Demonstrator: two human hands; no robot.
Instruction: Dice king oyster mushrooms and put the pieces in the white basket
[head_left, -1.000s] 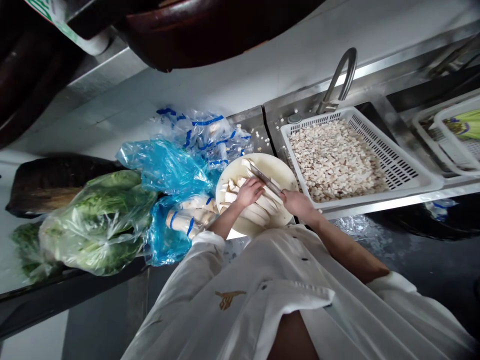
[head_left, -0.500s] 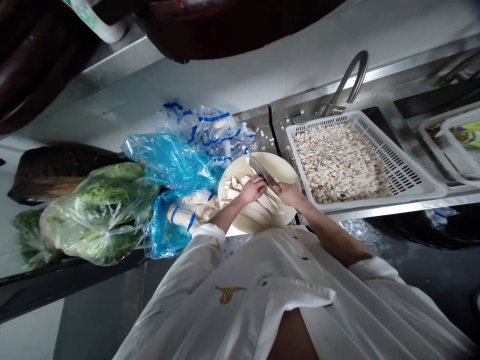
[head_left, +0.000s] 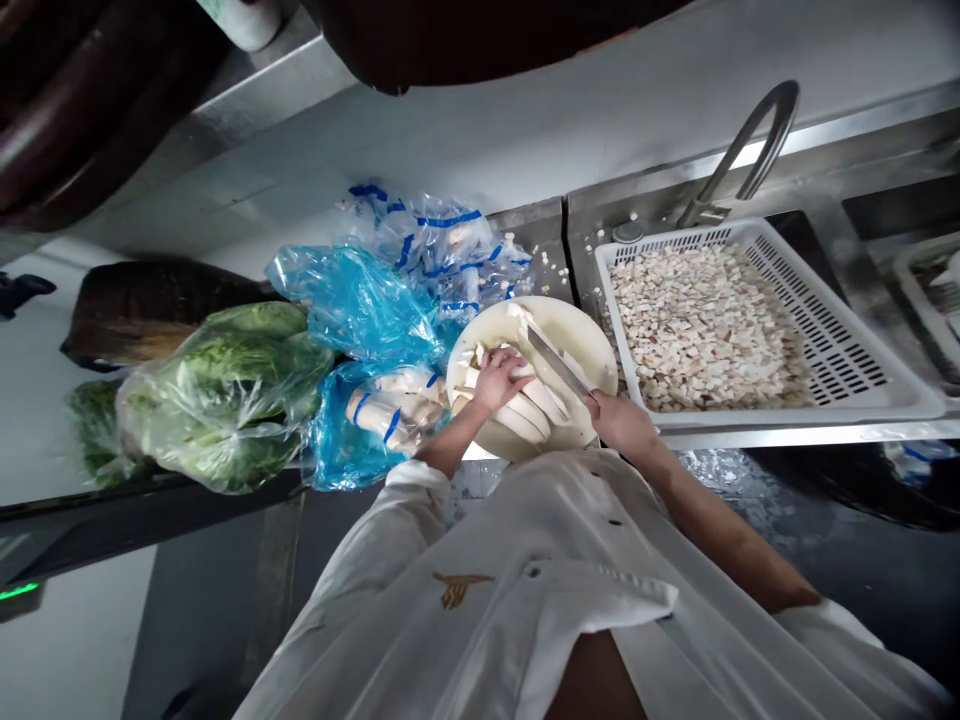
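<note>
A round pale cutting board (head_left: 577, 325) lies on the steel counter before me, with long white mushroom slices (head_left: 525, 412) on its left and front part. My right hand (head_left: 622, 422) is wrapped round the handle of a knife (head_left: 556, 360), whose blade points up and left over the board. At the blade's tip lies a small white piece (head_left: 519, 316). My left hand (head_left: 501, 378) rests on the mushroom slices, its fingers bent and apart, to the left of the blade.
Right of the board, a white slotted basket (head_left: 885, 403) holds chopped pieces (head_left: 705, 330) below a faucet (head_left: 765, 130). To the left are blue plastic bags (head_left: 360, 305), packed mushrooms (head_left: 397, 415) and bagged green vegetables (head_left: 225, 400). Clear wrappers (head_left: 457, 245) lie behind.
The knife and my right hand have moved right, away from my left hand, opening a gap between blade and slices. My left hand's fingers have spread. The whole view has shifted slightly.
</note>
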